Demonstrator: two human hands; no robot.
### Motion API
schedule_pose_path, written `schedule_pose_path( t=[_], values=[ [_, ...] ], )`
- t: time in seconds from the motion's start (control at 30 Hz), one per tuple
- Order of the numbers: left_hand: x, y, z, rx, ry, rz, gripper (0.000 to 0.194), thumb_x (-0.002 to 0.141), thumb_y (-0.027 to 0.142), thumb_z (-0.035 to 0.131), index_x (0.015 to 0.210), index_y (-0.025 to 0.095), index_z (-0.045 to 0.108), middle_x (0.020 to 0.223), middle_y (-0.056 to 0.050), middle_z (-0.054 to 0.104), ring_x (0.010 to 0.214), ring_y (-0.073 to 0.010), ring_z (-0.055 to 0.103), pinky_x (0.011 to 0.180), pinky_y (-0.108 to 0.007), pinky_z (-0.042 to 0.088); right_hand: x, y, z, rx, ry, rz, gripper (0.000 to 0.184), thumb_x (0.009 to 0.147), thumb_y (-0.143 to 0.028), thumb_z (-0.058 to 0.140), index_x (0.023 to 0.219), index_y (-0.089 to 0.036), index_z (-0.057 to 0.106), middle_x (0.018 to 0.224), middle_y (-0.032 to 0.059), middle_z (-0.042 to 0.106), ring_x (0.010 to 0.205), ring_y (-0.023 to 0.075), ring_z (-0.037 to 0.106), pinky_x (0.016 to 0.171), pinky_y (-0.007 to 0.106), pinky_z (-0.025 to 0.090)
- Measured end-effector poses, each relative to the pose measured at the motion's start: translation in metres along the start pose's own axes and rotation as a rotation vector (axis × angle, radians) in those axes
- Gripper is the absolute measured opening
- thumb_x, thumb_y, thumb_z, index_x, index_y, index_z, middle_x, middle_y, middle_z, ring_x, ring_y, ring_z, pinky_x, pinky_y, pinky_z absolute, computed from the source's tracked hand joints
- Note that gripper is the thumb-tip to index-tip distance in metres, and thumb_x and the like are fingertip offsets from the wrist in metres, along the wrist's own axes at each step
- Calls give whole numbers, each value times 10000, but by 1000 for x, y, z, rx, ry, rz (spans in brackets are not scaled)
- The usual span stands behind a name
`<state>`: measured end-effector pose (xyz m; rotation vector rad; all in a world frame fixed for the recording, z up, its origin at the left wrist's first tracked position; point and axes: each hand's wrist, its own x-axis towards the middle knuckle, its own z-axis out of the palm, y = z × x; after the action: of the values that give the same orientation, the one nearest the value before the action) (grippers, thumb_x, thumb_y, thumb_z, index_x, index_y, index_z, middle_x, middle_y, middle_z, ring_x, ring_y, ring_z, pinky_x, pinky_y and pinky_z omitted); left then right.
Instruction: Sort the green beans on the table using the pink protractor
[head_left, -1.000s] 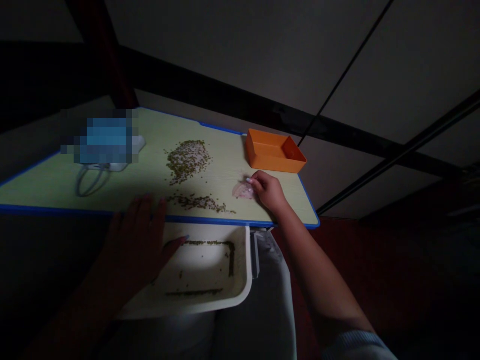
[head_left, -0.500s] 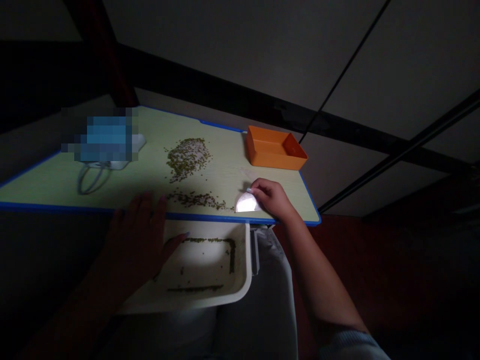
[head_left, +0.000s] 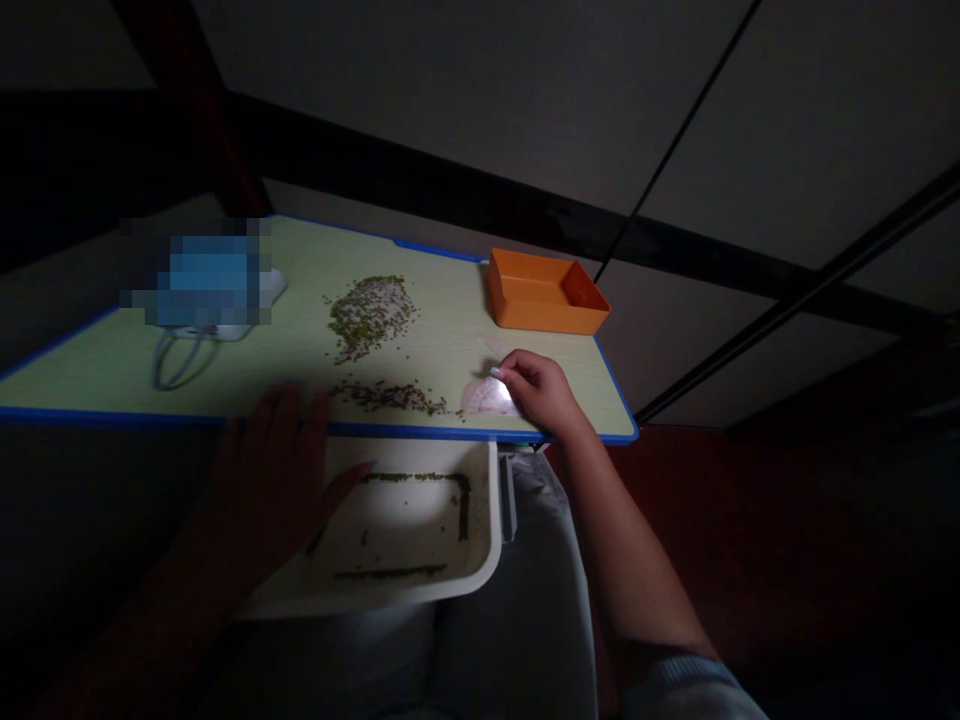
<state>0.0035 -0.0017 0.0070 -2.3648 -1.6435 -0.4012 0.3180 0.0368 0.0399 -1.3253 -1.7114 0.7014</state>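
Note:
My right hand (head_left: 538, 385) is closed on a thin, clear half-round plastic scraper (head_left: 484, 400), which lies low over the table near its front edge and catches the light. Just left of the scraper runs a loose strip of small seeds or beans (head_left: 394, 397). Behind that strip is a bigger pile of greenish and pale grains (head_left: 373, 308). In shadow at the left, my left hand (head_left: 274, 470) has its fingers stretched out at the table edge, its thumb over a white tray (head_left: 491, 540). Lines of green grains lie along the tray's inner sides.
An orange box (head_left: 555, 318) stands at the table's back right. At the left is a blurred blue object (head_left: 206, 280) on a white base with a looped grey cord (head_left: 161, 365). The pale table (head_left: 442, 300) has a blue rim. Panelled doors rise behind it.
The scraper's bright glare has faded, so its surface looks pinkish and see-through, and its tilt seems slightly different. My left hand stays nearly where it was. The whole view has shifted slightly.

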Motion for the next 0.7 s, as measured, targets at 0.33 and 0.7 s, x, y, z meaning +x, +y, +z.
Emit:
schedule_pose_path(
  t=[0.33,0.7],
  values=[
    [0,-3,4,47,-11,18,819,862,586,268,1451,18,260,1505,-341,340,1445,-451,304,1130,-618,305,0,-2,0,-6,-14,-12,231,873,-392,585,764,-189,586,606,-35,525,575,121,446,571,241,324],
    [1,-2,3,48,1,24,832,862,596,263,1457,15,248,1495,-346,349,1437,-457,314,1120,-625,310,0,0,1,13,-61,-43,248,866,-392,595,750,-174,594,646,-26,549,607,110,448,577,236,325]
  ],
)
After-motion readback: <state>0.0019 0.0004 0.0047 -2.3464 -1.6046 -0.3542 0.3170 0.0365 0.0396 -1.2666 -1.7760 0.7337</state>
